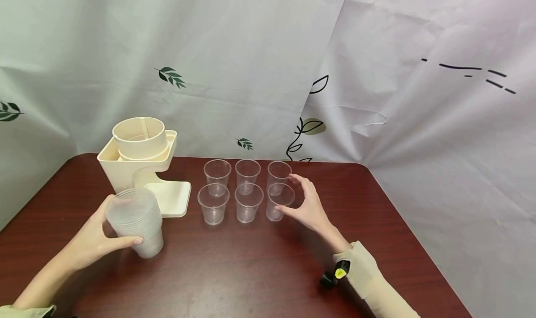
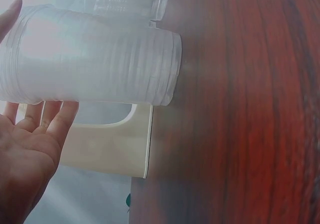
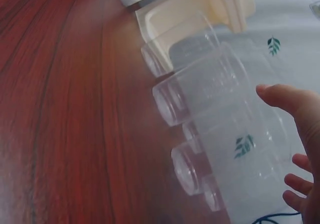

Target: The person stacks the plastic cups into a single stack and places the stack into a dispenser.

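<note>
My left hand (image 1: 90,243) grips a tall stack of clear plastic cups (image 1: 140,220), thumb on the near side and fingers behind. In the left wrist view, the left hand's fingers (image 2: 62,119) lie against the stack (image 2: 95,59), which stands upright close to the tabletop. Single clear cups stand in two rows of three. Beside the front right cup (image 1: 275,208) is my right hand (image 1: 310,208), thumb and fingers spread apart around the right end of the rows. The right wrist view shows this hand (image 3: 305,129) open near the cup rims; whether it touches one I cannot tell.
A cream-coloured stand (image 1: 121,171) with a round holder on top and a flat base plate (image 1: 173,199) is at the back left, just behind the stack. Patterned white cloth (image 1: 251,76) hangs behind the dark red table (image 1: 234,271).
</note>
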The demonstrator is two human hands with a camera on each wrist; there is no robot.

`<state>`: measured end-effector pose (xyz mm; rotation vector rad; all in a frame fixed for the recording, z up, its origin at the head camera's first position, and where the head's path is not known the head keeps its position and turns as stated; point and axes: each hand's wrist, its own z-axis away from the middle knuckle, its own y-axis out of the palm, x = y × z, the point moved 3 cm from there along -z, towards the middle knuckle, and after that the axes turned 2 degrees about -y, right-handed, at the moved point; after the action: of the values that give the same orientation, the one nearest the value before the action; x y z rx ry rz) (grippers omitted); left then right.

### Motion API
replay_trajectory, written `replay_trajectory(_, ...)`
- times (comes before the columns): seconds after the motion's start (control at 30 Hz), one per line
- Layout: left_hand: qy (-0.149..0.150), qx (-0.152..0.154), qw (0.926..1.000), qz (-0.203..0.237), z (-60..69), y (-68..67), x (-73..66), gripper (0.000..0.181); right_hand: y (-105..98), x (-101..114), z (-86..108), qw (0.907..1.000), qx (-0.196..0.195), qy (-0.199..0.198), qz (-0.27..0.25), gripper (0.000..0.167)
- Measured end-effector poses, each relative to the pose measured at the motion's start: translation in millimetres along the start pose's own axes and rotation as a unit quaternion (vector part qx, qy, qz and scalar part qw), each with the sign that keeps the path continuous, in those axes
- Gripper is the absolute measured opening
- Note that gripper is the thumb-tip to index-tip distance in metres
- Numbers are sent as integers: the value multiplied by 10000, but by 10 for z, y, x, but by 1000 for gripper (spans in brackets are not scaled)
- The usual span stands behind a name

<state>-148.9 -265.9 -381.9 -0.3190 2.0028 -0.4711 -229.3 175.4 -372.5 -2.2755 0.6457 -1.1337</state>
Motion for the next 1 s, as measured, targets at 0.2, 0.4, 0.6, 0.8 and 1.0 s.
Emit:
replay_trajectory(0.2, -42, -4, 10000, 32, -10, 0, 5, 83, 9, -76, 33, 9999, 77, 94, -100, 89)
replay_trajectory(0.4, -88, 45, 9999, -24, -10, -5, -19, 80, 45, -160, 51, 9963, 350, 436, -657, 89)
replay_trajectory(0.6, -52, 38, 10000, -20, -8, -2, -15, 80, 107, -237, 72, 9919, 557, 692, -904, 90)
replay_trajectory(0.8, -35, 42, 10000, -20, -5, 0, -10, 80, 158, -265, 74, 9885, 757, 892, -960, 86)
replay_trajectory(1.0, -6, 40, 10000, -4, -7, 0, -14, 80, 192, -286, 75, 9870, 897, 856, -1027, 81)
